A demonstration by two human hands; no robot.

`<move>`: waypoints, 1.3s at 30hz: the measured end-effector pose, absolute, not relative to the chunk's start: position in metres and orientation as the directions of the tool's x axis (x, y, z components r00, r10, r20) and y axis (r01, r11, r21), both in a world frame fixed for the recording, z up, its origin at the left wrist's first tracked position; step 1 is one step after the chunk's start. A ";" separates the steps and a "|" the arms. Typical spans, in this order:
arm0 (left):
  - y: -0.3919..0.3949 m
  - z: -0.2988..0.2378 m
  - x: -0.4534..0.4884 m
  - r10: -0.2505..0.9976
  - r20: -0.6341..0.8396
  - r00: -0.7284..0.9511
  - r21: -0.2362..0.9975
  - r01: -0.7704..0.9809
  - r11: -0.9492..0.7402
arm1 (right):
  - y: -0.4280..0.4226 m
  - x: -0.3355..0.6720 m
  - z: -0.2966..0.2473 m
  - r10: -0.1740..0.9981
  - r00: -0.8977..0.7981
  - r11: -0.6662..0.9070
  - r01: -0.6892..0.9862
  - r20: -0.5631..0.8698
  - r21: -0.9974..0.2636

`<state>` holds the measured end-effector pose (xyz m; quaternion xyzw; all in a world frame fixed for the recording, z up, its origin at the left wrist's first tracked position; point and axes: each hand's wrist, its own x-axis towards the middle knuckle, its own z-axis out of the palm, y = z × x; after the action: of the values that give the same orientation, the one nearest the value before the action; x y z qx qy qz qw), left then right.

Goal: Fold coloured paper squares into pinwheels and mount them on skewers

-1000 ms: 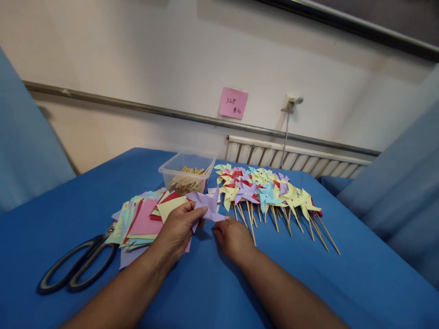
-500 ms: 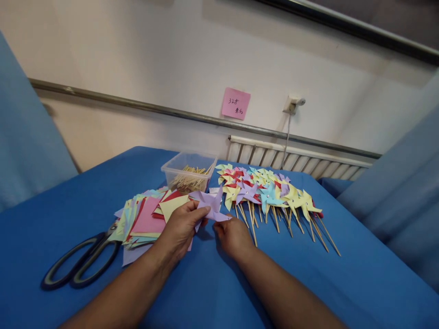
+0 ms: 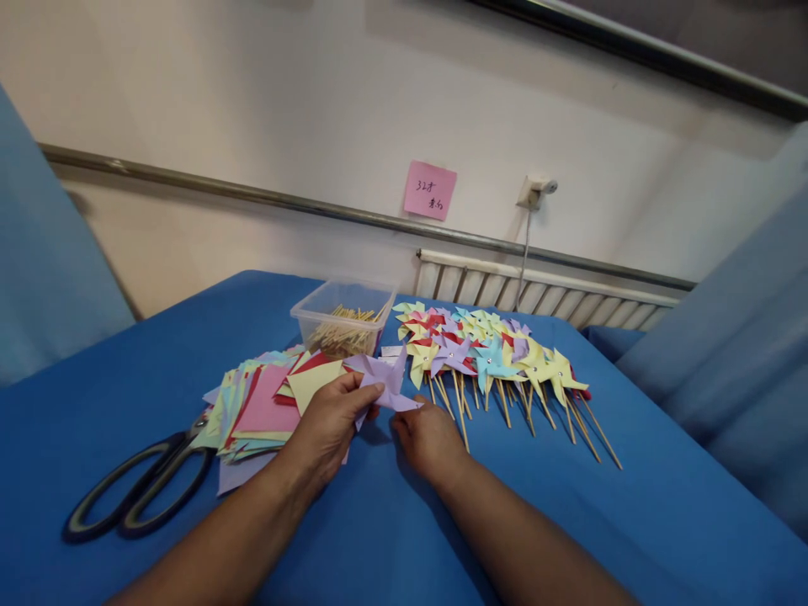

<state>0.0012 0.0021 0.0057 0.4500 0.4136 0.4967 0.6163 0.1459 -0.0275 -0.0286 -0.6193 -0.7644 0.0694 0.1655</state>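
Note:
A folded lilac paper pinwheel is held just above the blue table between both hands. My left hand pinches its left side, thumb on top. My right hand is closed beneath its right edge, fingertips touching the paper. Left of my hands lies a fanned stack of coloured paper squares. Behind them stands a clear plastic box of wooden sticks.
Several finished pinwheels on sticks lie in a row right of the box. Large black scissors rest at the front left on the blue tablecloth. A pink note is stuck on the wall above a radiator.
Both hands keep their hold on the lilac pinwheel with almost no movement. Only the camera view has shifted slightly.

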 end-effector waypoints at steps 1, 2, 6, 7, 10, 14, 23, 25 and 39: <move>0.002 0.005 0.001 0.984 -0.064 0.169 0.966 -0.238 0.103 | -0.028 0.146 -0.028 0.970 -0.178 0.222 0.927 0.167 -0.302; 0.002 0.005 0.001 0.982 -0.066 0.176 0.965 -0.238 0.107 | -0.028 0.146 -0.028 0.970 -0.178 0.220 0.930 0.165 -0.294; 0.004 0.004 0.001 0.981 -0.067 0.182 0.964 -0.240 0.111 | -0.029 0.143 -0.030 0.973 -0.168 0.207 0.941 0.158 -0.269; 0.004 0.003 0.001 0.982 -0.069 0.178 0.965 -0.238 0.111 | -0.029 0.142 -0.031 0.974 -0.165 0.201 0.944 0.154 -0.262; 0.004 0.004 0.002 0.983 -0.088 0.162 0.966 -0.226 0.124 | -0.029 0.140 -0.032 0.979 -0.152 0.182 0.953 0.138 -0.244; 0.003 0.006 0.002 0.986 -0.099 0.136 0.972 -0.198 0.125 | -0.030 0.140 -0.032 0.981 -0.136 0.167 0.954 0.139 -0.250; 0.005 0.007 -0.001 0.999 -0.005 0.034 1.000 -0.027 0.006 | -0.035 0.166 -0.020 0.971 -0.019 0.124 0.891 0.237 -0.437; 0.004 0.005 -0.001 0.998 0.047 0.029 0.998 0.028 -0.047 | -0.042 0.170 -0.012 0.931 0.056 0.178 0.795 0.362 -0.581; -0.015 0.009 0.014 0.987 0.090 0.137 0.977 0.179 -0.113 | -0.054 0.156 -0.008 0.883 0.101 0.341 0.533 0.458 -0.775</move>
<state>0.0140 -0.0148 0.0092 0.6004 0.4852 0.4430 0.4559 0.1556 -0.0542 -0.0083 -0.5469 -0.6473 0.1748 0.5013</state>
